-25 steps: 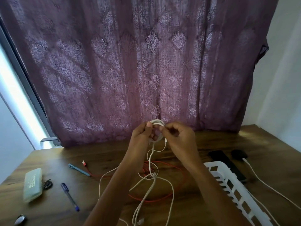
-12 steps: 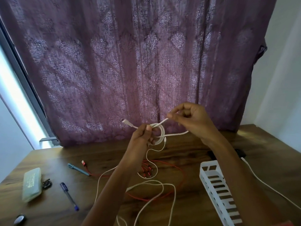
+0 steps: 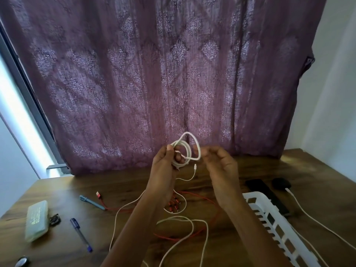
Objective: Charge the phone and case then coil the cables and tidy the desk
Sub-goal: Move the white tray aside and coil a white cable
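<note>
Now left hand (image 3: 164, 162) grips smooth white cable coil (image 3: 179, 143) (round loops); right hand (image 3: 219, 162) blurred, cannot tell its grasp.

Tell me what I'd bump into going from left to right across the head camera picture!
Pale green case → dark blue pen → left hand, gripping the white cable coil → right hand → white basket.
</note>
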Available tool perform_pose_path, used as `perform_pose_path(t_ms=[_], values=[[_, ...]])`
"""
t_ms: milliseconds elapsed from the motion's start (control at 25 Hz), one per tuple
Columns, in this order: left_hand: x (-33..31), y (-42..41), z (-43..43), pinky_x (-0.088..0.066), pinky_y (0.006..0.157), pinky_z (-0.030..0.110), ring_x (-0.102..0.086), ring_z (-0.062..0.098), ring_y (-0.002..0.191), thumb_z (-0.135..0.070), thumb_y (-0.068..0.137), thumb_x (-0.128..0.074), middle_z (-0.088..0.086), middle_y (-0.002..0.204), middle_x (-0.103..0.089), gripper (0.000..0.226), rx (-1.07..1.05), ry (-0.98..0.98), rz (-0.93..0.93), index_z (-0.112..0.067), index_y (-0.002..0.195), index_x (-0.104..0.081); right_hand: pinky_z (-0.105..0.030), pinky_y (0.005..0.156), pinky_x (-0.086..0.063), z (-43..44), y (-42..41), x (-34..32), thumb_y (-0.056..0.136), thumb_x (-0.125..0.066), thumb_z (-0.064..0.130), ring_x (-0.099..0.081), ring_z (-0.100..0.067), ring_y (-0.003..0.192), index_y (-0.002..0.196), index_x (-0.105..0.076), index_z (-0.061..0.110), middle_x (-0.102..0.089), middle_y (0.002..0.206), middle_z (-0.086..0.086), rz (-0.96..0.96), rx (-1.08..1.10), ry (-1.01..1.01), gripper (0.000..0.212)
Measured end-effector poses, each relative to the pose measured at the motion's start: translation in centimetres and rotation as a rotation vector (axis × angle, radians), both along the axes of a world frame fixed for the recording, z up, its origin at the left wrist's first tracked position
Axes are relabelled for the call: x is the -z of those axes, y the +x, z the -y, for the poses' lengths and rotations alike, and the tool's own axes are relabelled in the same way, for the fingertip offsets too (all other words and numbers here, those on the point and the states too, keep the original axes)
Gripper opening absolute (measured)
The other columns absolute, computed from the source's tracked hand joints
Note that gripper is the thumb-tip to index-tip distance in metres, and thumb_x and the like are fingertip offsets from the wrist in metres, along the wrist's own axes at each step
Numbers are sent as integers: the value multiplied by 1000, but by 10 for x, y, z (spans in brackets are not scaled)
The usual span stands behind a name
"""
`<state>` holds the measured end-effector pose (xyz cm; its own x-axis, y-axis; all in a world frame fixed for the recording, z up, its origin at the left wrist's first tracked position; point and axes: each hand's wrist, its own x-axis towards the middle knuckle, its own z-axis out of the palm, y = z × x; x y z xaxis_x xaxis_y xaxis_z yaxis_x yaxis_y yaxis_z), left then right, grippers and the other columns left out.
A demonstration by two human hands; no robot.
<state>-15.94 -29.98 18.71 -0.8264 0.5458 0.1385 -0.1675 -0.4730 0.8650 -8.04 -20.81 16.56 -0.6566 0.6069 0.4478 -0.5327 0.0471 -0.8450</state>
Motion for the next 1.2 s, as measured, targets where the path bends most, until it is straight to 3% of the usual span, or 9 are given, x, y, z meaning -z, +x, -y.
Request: perform_pose_path(t_ms=[120,240,360,480,560,640,760,1040,1200], values=[[2,-1,2,-48,57,20,-47,7,55,-19,100,-35,-1,58,-47,27,-21,-2,19,-7,85,-54,-22,82,-50,-3,-1,3,79,-63,-3,-64,-16,96,104,-65,14,-70,99,1,19,-47,245,31],[3,0,1,-43,68,28,-48,10,62,-21,100,-35,0,62,-50,28,-26,-24,-31,-6,90,-56,-31,87,-51,1,-5,11,81,-64,15,-62,-19,101,104,-68,18,-67,105,0,25,80,447,24],[5,0,2,-42,68,28,-52,12,66,-22,100,-36,0,67,-57,29,-34,-106,-80,-8,88,-59,-24,79,-52,0,-7,3,88,-61,21,-67,-13,89,92,-70,18,-72,91,2,9,156,328,10],[7,0,1,-43,65,23,-54,11,69,-22,99,-39,3,75,-61,28,-118,-234,-175,-10,89,-63,-29,75,-55,-3,-7,-15,95,-47,14,-68,-17,77,86,-63,12,-70,77,1,-7,152,200,18],[7,-1,1,-43,58,13,-54,2,62,-20,98,-40,0,72,-59,28,-175,-284,-227,-12,86,-63,-28,59,-54,-10,-3,-28,98,-39,15,-60,-12,58,84,-56,10,-59,63,5,-50,122,64,23],[5,-1,5,-44,58,13,-56,-1,62,-20,98,-41,-4,73,-62,26,-161,-284,-223,-14,87,-64,-19,42,-39,-22,0,-39,99,-37,16,-40,-4,44,83,-56,11,-44,58,6,-49,155,29,25],[2,-1,11,-45,68,23,-59,6,71,-20,97,-43,-3,78,-68,27,-49,-262,-193,-16,88,-67,-15,37,-25,-38,2,-43,98,-42,17,-28,-2,43,86,-62,15,-37,60,3,0,217,51,24],[-1,-9,17,-44,63,27,-59,13,75,-18,97,-43,-2,76,-70,28,-26,-234,-99,-13,85,-68,-16,50,-38,-67,4,-23,93,-53,14,-45,-2,54,91,-67,28,-54,65,1,158,385,211,20],[-3,0,12,-48,80,35,-62,16,79,-16,96,-44,3,80,-71,25,47,-197,-12,-6,92,-67,-19,78,-47,-54,-10,12,90,-56,5,-61,-10,92,124,-58,17,-65,110,-6,421,549,521,37]])
